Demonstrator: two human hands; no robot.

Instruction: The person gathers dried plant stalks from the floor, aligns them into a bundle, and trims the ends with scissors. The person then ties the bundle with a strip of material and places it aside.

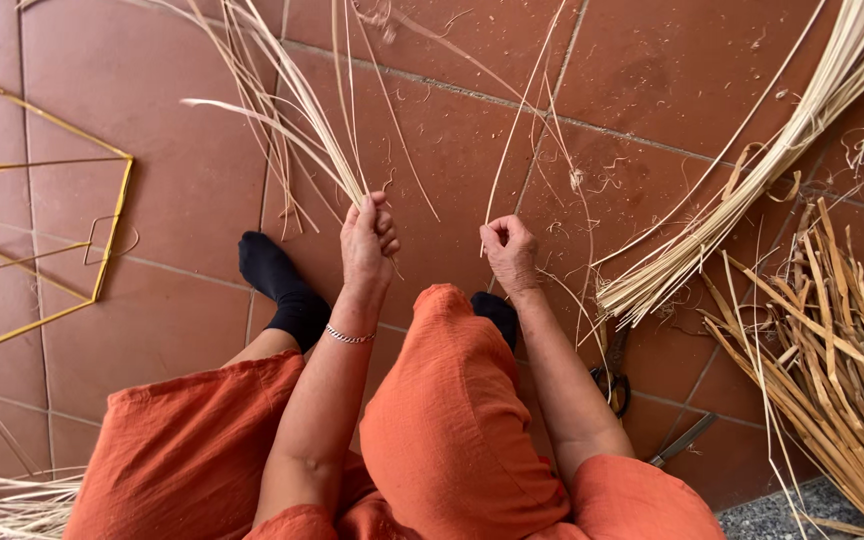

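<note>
My left hand (368,238) is closed around a bunch of thin pale cane strips (297,110) that fan up and away over the red tiled floor. My right hand (508,250) pinches a single thin strand (524,120) that rises toward the top of the view. Both hands are held above my knees, which are covered in orange cloth. A silver bracelet (349,337) sits on my left wrist.
A thick bundle of cane strips (752,190) lies on the floor at the right, with a pile of coarser split pieces (832,350) beside it. Scissors (612,375) lie near my right knee. A yellow wire frame (42,240) stands at the left.
</note>
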